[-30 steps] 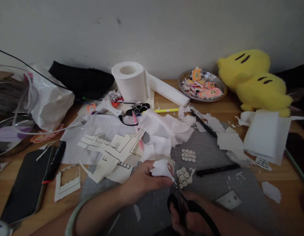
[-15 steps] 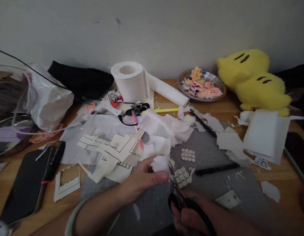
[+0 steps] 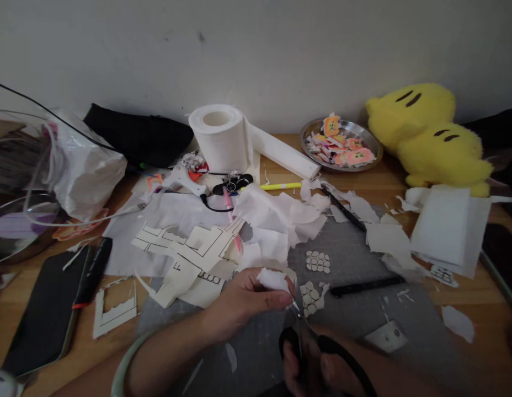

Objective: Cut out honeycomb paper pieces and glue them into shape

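Note:
My left hand (image 3: 250, 300) pinches a small white piece of paper (image 3: 273, 279) between thumb and fingers, above the grey cutting mat (image 3: 256, 353). In my right hand (image 3: 318, 361) is a pair of black-handled scissors (image 3: 297, 314), with fingers through the loops. The handles are spread, and the blades reach up to the paper's right side. Whether they are cutting into it at this instant I cannot tell. Just right of the blades lies a paper cutout with drawn round cells (image 3: 312, 299); a similar cutout (image 3: 318, 261) is behind it.
Paper scraps (image 3: 190, 259) cover the mat's left and back. A black pen (image 3: 366, 285) lies at the right. Behind stand a tissue roll (image 3: 218, 143), a metal dish (image 3: 376, 160) of colourful cutouts and yellow plush toys (image 3: 442, 154). A phone (image 3: 41, 309) rests at the left.
The scissors' handles have spread wider apart and the blades have turned. My left hand has tilted the paper, which now shows a narrower face.

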Available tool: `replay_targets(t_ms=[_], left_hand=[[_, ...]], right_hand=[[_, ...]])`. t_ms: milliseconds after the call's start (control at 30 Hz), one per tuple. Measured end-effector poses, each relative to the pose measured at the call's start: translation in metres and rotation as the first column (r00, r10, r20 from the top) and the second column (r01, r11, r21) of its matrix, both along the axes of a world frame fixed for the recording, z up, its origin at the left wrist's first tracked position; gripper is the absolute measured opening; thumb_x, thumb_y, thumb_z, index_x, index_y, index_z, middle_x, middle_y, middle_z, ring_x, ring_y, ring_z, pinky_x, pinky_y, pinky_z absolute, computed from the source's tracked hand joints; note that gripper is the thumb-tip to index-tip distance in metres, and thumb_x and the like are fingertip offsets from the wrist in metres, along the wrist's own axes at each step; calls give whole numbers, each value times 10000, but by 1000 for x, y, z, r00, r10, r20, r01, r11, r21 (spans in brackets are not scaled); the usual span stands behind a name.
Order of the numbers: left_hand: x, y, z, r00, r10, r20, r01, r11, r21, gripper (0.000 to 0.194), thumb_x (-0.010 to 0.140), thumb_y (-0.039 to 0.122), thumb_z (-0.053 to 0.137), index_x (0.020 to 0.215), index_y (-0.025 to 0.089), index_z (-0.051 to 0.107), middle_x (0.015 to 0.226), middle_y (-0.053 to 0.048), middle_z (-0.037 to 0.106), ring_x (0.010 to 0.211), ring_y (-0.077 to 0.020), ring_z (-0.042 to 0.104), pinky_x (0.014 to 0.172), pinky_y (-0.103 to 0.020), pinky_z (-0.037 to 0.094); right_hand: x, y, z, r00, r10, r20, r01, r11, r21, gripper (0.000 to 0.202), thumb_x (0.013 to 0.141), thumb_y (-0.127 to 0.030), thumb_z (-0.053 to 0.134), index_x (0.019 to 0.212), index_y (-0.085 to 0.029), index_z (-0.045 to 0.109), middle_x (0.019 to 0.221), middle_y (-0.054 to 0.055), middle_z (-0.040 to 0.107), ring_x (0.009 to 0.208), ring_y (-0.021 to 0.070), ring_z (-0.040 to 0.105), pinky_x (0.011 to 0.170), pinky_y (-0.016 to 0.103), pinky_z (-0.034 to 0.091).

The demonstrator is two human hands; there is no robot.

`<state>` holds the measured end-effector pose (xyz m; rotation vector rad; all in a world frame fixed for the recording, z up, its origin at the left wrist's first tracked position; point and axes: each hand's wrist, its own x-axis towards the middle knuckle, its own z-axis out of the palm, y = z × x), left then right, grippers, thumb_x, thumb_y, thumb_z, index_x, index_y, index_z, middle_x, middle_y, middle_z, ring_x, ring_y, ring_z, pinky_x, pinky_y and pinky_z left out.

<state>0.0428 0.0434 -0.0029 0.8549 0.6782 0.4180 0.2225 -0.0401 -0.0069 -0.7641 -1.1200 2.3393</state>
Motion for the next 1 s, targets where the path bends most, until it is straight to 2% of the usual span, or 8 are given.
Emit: replay_targets(t_ms=[100, 333, 633, 833, 1000], left_hand=[[0, -1, 2, 1000, -4, 5, 4, 1000, -22, 281, 693, 403, 719, 685, 134, 638, 642, 5, 536, 626, -119, 457, 627, -244, 331], [0, -1, 4, 997, -71, -37, 70, 997, -17, 315, 669, 445, 729, 721, 140, 672, 692, -19, 601, 685, -151, 516, 669, -267, 358], [0, -1, 2, 997, -65, -40, 65, 998, -18, 305, 682, 429, 723, 731, 134, 666, 683, -11, 579, 687, -151, 515, 682, -272, 366], [-1, -1, 1, 999, 35, -36, -36, 999, -31, 258, 643, 348, 761, 778, 164, 640, 754, 3, 571, 684, -126, 488, 653, -242, 349], [-1, 1, 3, 1000, -23, -15, 23, 1000, -6, 261, 656, 370, 735, 687, 131, 634, 660, 10, 505, 645, -121, 446, 625, -246, 319]], right_hand=[[0, 1, 3, 1000, -3, -17, 3, 999, -36, 557, 800, -688, 444, 913, -144, 496, 811, 39, 510, 724, 135, 473, 683, 258, 380], [2, 6, 18, 995, 13, 100, -19, 998, 65, 550, 794, -690, 445, 907, -154, 501, 800, 25, 501, 730, 144, 456, 703, 276, 391], [3, 8, 11, 991, 17, 131, -21, 999, 28, 586, 753, -719, 478, 883, -148, 473, 775, 15, 475, 699, 129, 420, 644, 243, 350], [5, 5, 7, 986, 27, 163, -24, 1000, -17, 605, 735, -738, 476, 890, -153, 483, 779, 11, 495, 691, 124, 437, 629, 234, 356], [7, 2, 4, 982, 37, 184, -37, 999, -4, 614, 735, -741, 472, 905, -151, 476, 786, 10, 486, 695, 121, 428, 628, 230, 358]])
